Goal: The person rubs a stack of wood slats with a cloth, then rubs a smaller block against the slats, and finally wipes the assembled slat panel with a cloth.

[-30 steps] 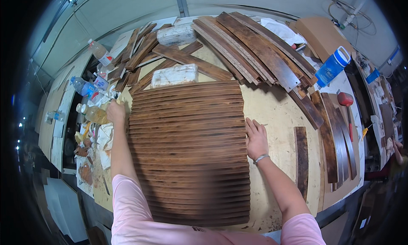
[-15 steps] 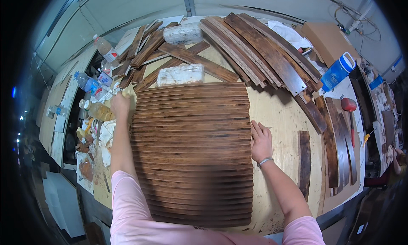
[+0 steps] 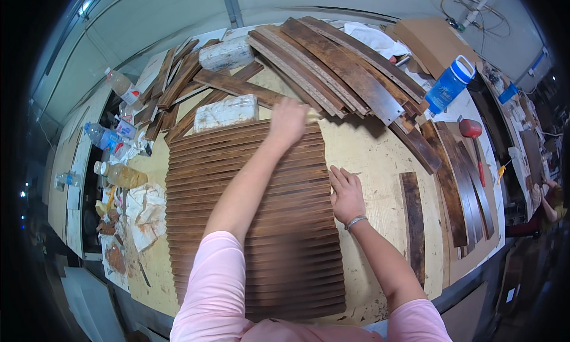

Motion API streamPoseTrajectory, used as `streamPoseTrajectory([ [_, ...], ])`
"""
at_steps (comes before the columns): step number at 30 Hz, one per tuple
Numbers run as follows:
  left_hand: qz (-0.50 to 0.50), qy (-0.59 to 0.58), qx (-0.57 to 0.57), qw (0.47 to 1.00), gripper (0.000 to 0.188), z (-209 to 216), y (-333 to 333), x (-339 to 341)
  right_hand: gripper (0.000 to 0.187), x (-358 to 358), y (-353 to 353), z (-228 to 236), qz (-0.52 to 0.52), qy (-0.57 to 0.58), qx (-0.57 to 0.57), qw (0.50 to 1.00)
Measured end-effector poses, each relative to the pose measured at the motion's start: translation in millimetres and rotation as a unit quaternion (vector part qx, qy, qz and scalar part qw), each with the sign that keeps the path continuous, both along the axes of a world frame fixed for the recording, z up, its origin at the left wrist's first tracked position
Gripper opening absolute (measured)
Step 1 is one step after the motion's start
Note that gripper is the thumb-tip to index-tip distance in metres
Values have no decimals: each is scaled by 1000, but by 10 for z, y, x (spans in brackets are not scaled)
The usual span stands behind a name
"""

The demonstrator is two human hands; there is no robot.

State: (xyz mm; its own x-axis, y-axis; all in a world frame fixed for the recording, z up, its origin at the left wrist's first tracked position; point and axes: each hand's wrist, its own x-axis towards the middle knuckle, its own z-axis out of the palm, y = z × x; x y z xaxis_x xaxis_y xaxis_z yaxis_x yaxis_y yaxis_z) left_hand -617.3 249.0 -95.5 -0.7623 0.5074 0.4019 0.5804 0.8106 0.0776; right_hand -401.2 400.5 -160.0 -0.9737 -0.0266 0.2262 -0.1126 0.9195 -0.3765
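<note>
A stack of dark brown stained wood strips (image 3: 237, 158), laid side by side into a ribbed panel, lies in front of me. My left hand (image 3: 289, 123) is at the far right end of it, closed on a pale cloth (image 3: 313, 114) that is mostly hidden by the fingers. My left forearm crosses over the strips. Beside their right edge, my right hand (image 3: 347, 198) rests on the plywood tabletop (image 3: 380, 193), fingers stretched out, the fingertips close to the edge. It holds nothing.
A white wrapped block (image 3: 227, 112) stands behind the strips. Long brown boards (image 3: 350, 57) are piled at the back right. A blue bottle (image 3: 451, 85) and a red-headed mallet (image 3: 471, 128) are to the right. A bottle of yellowish liquid (image 3: 123, 176) and crumpled paper (image 3: 145, 214) are at left.
My left hand has swept from the far left corner of the strips across to their far right end, carrying the cloth. The right hand stays beside the right edge. The view has shifted slightly.
</note>
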Motion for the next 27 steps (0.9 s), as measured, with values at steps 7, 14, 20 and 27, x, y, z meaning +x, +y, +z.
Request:
streamPoseTrajectory([
  [7, 1, 72, 53, 996, 23, 54, -250, -91, 59, -3, 22, -44, 5, -23, 7, 1000],
  [14, 36, 72, 54, 995, 22, 99, -72, 67, 57, 4, 22, -14, 1, -2, 3, 1000],
  [20, 131, 26, -34, 990, 28, -33, -911, 170, 57, -6, 42, -45, 0, -29, 7, 1000],
  [27, 297, 90, -46, 949, 33, 78, -2324, 133, 57, -19, 10, -31, 7, -28, 21, 999],
])
